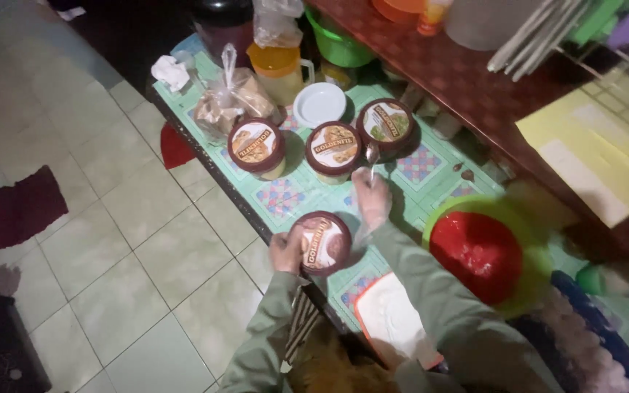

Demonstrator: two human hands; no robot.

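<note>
From the head camera, the person is looking down at a low worktop point(431, 164) covered with a green patterned cloth. The left hand point(286, 251) is gripping the near tub point(323, 242), a round tub with a brown lid, at its left edge, with the fingers curled around the rim. This tub is sitting at the front edge of the worktop, just in front of the person. The right hand point(371, 198), which seems to be wearing a thin clear glove, is holding a metal spoon point(372, 155); its fingers are closed around the handle and the bowl of the spoon is pointing away from the person, towards the middle tub point(333, 149).

Three more brown-lidded tubs are standing in a row further back: the left tub point(256, 145), the middle tub and the right tub point(386, 122), each just beside the next. Behind them a white lid point(319, 104) is lying flat, near a yellow jug point(279, 70) and a tied plastic bag point(233, 102) of brownish food. To the right of the hands a red bowl point(477, 255) is resting inside a green bowl point(529, 240). A white tray with an orange rim point(394, 320) is lying near the person's right sleeve. The tiled floor point(132, 255) is showing on the left.
</note>
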